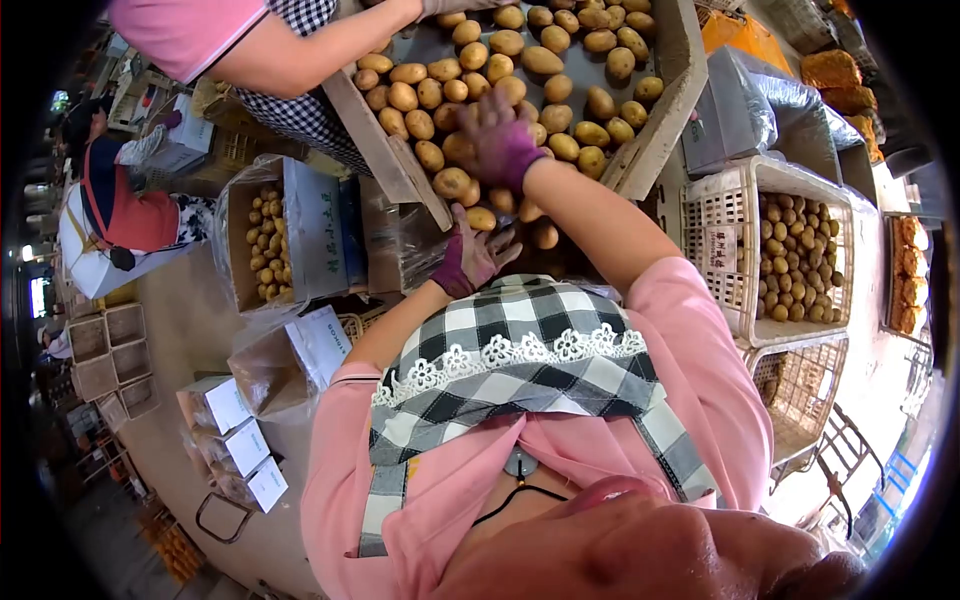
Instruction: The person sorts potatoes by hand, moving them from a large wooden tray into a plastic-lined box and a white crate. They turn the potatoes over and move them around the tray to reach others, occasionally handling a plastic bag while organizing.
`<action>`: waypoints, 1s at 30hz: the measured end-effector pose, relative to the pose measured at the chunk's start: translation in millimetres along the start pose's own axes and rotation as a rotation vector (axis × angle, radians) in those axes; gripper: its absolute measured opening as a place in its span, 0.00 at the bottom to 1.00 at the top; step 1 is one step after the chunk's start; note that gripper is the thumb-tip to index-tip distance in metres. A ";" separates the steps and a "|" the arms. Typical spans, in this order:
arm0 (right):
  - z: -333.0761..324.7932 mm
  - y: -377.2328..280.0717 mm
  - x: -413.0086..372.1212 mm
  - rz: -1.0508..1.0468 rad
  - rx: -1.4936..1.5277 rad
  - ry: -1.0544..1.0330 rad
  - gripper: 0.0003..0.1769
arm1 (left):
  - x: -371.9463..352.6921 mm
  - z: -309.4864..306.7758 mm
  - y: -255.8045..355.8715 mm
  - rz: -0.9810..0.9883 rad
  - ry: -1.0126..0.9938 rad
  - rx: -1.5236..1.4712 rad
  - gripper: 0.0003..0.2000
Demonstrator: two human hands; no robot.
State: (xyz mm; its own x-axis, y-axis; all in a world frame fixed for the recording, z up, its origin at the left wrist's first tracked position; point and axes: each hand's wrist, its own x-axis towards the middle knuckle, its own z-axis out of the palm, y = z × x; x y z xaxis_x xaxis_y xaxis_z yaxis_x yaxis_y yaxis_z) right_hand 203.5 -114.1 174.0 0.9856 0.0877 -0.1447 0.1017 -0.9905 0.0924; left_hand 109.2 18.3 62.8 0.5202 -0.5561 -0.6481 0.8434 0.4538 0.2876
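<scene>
Wooden sides frame a sorting table (pixel 672 105) with many potatoes (pixel 541 60) on its grey surface. My right hand (pixel 497 143), in a purple glove, lies over the potatoes near the table's narrow front outlet, its fingers spread and slightly blurred. Just below that outlet is my left hand (pixel 474 262), gloved the same way, palm up with fingers apart. A single potato (pixel 481 219) sits right by its fingertips. A few more potatoes (pixel 545 236) show at the outlet under my right wrist. What lies beneath the outlet is mostly hidden by my apron.
Another person's gloved hand (pixel 462 6) reaches over the table's far left. A lined carton of potatoes (pixel 268 240) stands left; a white plastic crate (pixel 722 245) holding darker potatoes stands right. Open cartons (pixel 240 450) are lower left. A person in red (pixel 135 200) works farther left.
</scene>
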 end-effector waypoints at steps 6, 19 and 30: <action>24.7 21.7 -68.4 -0.545 0.376 -0.376 0.19 | -18.4 3.9 9.0 0.042 -0.109 0.095 0.41; 6.1 85.0 -76.8 -0.160 0.535 0.221 0.15 | -5.7 2.7 -1.2 -0.060 0.022 0.072 0.47; 16.7 88.1 -8.2 0.047 0.485 -0.062 0.26 | -6.3 23.9 1.3 -0.054 -0.097 -0.110 0.57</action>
State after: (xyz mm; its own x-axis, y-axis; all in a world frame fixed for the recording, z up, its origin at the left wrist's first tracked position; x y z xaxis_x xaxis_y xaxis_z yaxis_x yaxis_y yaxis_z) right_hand 202.1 -203.8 167.0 0.9762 0.0498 -0.2110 -0.0320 -0.9295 -0.3676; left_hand 110.2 5.7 84.1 0.4899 -0.6436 -0.5881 0.8532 0.4925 0.1717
